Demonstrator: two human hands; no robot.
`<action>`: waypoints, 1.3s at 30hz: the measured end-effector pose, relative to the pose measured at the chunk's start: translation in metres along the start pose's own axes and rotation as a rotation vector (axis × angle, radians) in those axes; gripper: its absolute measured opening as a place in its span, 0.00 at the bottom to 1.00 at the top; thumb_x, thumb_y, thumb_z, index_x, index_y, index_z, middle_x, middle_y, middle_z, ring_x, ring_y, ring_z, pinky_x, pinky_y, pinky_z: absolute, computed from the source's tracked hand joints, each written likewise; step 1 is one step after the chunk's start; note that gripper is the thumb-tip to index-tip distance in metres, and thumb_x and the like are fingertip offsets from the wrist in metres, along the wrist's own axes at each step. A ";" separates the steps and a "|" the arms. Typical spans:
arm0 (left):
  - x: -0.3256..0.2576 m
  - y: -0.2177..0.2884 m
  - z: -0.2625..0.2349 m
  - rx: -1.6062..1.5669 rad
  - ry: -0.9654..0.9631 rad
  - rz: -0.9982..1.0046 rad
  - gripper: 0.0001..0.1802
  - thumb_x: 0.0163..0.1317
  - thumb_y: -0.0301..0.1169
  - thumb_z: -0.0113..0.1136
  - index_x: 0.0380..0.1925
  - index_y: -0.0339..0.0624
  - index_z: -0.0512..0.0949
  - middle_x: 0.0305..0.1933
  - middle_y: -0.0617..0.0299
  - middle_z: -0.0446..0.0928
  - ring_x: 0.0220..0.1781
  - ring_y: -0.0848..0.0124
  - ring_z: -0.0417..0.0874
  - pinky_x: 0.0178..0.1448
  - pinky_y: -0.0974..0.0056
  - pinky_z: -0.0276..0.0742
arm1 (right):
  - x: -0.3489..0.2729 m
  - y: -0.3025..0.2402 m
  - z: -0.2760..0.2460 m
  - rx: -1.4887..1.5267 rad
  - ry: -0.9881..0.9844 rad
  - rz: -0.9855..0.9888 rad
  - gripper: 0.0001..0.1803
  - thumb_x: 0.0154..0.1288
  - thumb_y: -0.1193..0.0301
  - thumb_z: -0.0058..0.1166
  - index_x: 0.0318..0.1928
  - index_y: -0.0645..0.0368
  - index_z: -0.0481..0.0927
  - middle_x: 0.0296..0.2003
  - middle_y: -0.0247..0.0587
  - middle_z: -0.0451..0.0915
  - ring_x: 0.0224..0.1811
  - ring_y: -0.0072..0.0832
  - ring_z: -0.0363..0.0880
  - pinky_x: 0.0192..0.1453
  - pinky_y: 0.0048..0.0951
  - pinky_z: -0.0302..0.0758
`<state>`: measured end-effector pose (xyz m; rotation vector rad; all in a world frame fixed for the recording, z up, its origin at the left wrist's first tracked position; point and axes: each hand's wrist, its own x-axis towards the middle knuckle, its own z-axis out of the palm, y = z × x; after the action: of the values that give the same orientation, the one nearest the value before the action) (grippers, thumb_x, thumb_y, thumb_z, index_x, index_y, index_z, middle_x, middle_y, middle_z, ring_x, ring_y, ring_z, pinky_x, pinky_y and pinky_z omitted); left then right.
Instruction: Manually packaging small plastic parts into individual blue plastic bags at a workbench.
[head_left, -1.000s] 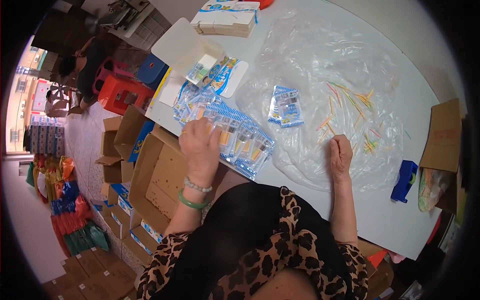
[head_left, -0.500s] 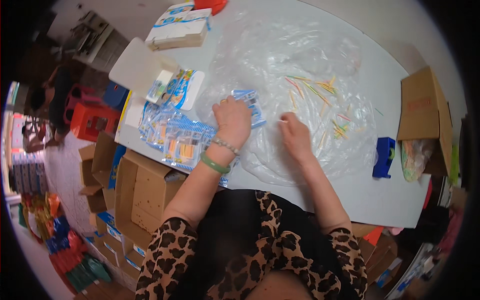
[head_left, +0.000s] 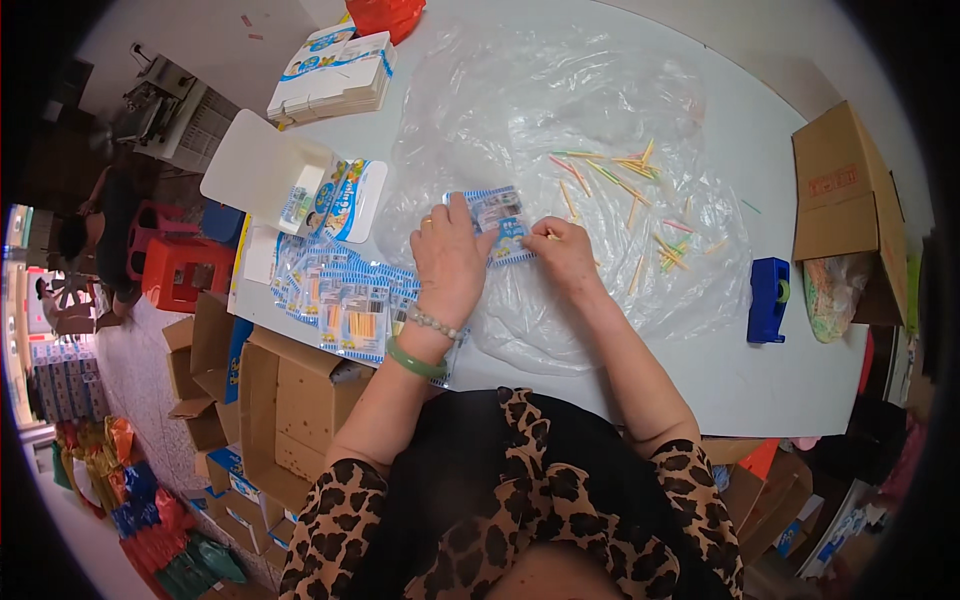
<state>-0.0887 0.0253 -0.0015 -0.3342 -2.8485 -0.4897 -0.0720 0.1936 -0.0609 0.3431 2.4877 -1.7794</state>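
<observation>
One white table (head_left: pixel 800 380) fills most of the space before you. A clear, crumpled plastic sheet (head_left: pixel 480 120) covers much of its middle. At the right side sits a brown cardboard carton (head_left: pixel 845 190), its flap hanging down. Near the table's left edge, beside your left forearm, spreads an overlapping heap of packets (head_left: pixel 365 320), some with coloured sticks showing through. Just beyond it stands a white box (head_left: pixel 245 160) with its lid raised, and farther off a stack of flat boxes (head_left: pixel 340 75).

Your left hand (head_left: pixel 450 255) rests palm down, its grip slack, thumb well away from the fingers and touching the printed packets (head_left: pixel 505 220). These lie on the sheet between your two hands. Your right hand (head_left: pixel 565 258) is at their right edge, fingers drawn in toward the thumb; whether that grip pinches anything, I cannot tell. Well to your right is a blue tape dispenser (head_left: pixel 768 300). Smallest of all, thin coloured sticks (head_left: pixel 625 178) lie scattered on the sheet beyond your right hand.
</observation>
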 end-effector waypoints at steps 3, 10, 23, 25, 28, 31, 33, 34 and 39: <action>0.001 0.002 0.002 -0.701 -0.112 -0.291 0.22 0.56 0.32 0.64 0.49 0.34 0.72 0.44 0.52 0.79 0.43 0.61 0.81 0.46 0.60 0.75 | -0.021 -0.031 -0.014 0.435 -0.105 0.168 0.06 0.56 0.71 0.61 0.28 0.58 0.78 0.20 0.25 0.72 0.20 0.12 0.67 0.23 0.17 0.62; 0.000 0.007 -0.004 -1.529 -0.556 -0.528 0.11 0.64 0.30 0.57 0.40 0.32 0.78 0.38 0.62 0.81 0.38 0.79 0.80 0.41 0.71 0.76 | -0.047 -0.032 -0.028 0.357 -0.194 0.125 0.09 0.56 0.69 0.61 0.34 0.62 0.79 0.24 0.28 0.75 0.27 0.14 0.71 0.32 0.18 0.68; -0.024 0.012 0.024 -0.967 -0.537 -0.073 0.14 0.67 0.32 0.52 0.42 0.28 0.76 0.39 0.64 0.75 0.39 0.77 0.70 0.41 0.69 0.68 | -0.047 -0.018 -0.024 0.270 0.114 -0.217 0.09 0.50 0.68 0.58 0.29 0.62 0.78 0.25 0.44 0.80 0.30 0.30 0.79 0.37 0.31 0.72; -0.028 0.028 0.025 -0.973 -0.473 0.036 0.14 0.67 0.31 0.52 0.45 0.29 0.74 0.38 0.65 0.75 0.38 0.78 0.70 0.40 0.72 0.67 | -0.054 -0.009 -0.038 0.289 0.159 -0.216 0.09 0.51 0.68 0.57 0.30 0.62 0.78 0.25 0.43 0.79 0.30 0.30 0.78 0.37 0.31 0.72; -0.024 0.035 0.026 -1.164 -0.473 -0.106 0.08 0.66 0.29 0.52 0.35 0.35 0.77 0.25 0.71 0.70 0.28 0.80 0.66 0.32 0.73 0.63 | -0.059 -0.003 -0.039 0.406 0.187 -0.260 0.10 0.54 0.68 0.56 0.32 0.63 0.77 0.27 0.43 0.79 0.31 0.31 0.77 0.37 0.30 0.72; -0.020 0.002 0.019 -1.042 -0.477 -0.182 0.07 0.62 0.26 0.56 0.26 0.38 0.78 0.22 0.72 0.69 0.25 0.81 0.65 0.28 0.73 0.60 | -0.048 0.027 -0.019 0.246 0.179 -0.432 0.09 0.60 0.70 0.52 0.37 0.63 0.76 0.34 0.45 0.78 0.36 0.37 0.76 0.42 0.32 0.71; -0.020 0.022 0.005 -0.902 -0.401 -0.085 0.07 0.56 0.25 0.60 0.21 0.34 0.78 0.19 0.71 0.69 0.24 0.80 0.65 0.27 0.70 0.60 | -0.035 0.090 0.006 -0.001 0.214 -0.690 0.09 0.62 0.71 0.49 0.40 0.63 0.76 0.38 0.48 0.77 0.42 0.41 0.76 0.47 0.35 0.72; -0.020 0.017 0.004 -0.799 -0.408 -0.115 0.10 0.54 0.26 0.62 0.17 0.36 0.75 0.17 0.72 0.66 0.23 0.81 0.63 0.26 0.70 0.59 | -0.047 0.074 -0.001 -0.102 0.238 -0.707 0.09 0.63 0.71 0.46 0.41 0.62 0.75 0.37 0.50 0.76 0.44 0.43 0.75 0.49 0.39 0.72; -0.023 0.047 -0.001 -0.973 -0.487 -0.203 0.10 0.55 0.27 0.63 0.19 0.36 0.76 0.15 0.70 0.66 0.20 0.83 0.64 0.22 0.71 0.60 | -0.058 0.032 -0.068 0.103 0.298 -0.163 0.09 0.66 0.70 0.46 0.43 0.62 0.74 0.25 0.39 0.79 0.29 0.28 0.79 0.41 0.29 0.76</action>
<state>-0.0544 0.0634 0.0077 -0.3433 -2.8395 -2.0763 -0.0039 0.2586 -0.0576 0.4542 2.6958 -2.0616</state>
